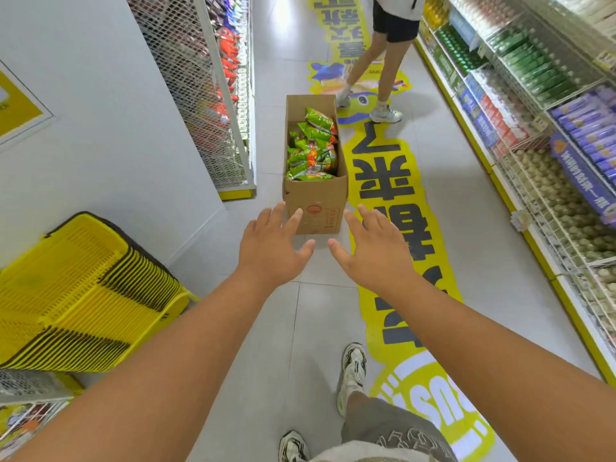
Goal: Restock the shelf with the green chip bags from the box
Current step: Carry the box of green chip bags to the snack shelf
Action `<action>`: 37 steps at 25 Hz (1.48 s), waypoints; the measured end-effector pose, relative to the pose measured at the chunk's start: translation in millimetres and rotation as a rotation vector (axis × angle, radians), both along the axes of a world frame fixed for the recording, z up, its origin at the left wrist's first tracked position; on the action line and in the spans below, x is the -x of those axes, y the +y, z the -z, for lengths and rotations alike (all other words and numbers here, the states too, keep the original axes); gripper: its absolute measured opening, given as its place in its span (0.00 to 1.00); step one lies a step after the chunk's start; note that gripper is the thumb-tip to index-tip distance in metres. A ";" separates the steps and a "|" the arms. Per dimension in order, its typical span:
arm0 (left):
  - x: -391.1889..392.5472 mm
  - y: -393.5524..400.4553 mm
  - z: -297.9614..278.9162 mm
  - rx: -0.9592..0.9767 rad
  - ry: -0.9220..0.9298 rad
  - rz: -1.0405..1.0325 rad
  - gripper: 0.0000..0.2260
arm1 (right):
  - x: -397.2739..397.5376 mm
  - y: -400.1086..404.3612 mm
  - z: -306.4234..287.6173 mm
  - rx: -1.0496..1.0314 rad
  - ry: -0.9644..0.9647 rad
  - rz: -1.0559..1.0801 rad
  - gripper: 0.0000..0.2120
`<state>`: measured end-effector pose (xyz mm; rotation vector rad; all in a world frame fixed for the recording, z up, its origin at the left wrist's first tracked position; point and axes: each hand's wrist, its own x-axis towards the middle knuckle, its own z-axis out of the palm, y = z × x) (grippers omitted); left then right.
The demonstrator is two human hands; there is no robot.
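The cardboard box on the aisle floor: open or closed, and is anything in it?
Open. The cardboard box has no top covering, and green chip bags show inside, piled near its rim.

Green-and-orange chip bags [312, 151] in a brown cardboard box [315, 198], yellow baskets [76, 295] at eight o'clock, yellow floor sticker [383, 181] with black lettering

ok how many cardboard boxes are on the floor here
1. The cardboard box stands open on the aisle floor just ahead of both hands, holding the green chip bags. Others could sit beyond the shelving, out of view.
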<state>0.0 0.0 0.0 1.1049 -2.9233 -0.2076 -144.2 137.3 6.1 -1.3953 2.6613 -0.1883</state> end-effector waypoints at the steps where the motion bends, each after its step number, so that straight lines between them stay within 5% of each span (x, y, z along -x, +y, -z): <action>1: 13.0 -5.7 1.3 -0.007 -0.005 0.004 0.33 | 13.5 -4.9 1.5 -0.013 -0.013 -0.009 0.43; 19: 257.9 -165.3 0.2 -0.008 -0.015 -0.075 0.34 | 272.6 -168.9 10.4 -0.025 -0.013 -0.072 0.36; 37: 461.6 -505.5 38.8 -0.097 -0.090 -0.030 0.32 | 465.4 -477.1 45.1 -0.136 -0.101 -0.011 0.36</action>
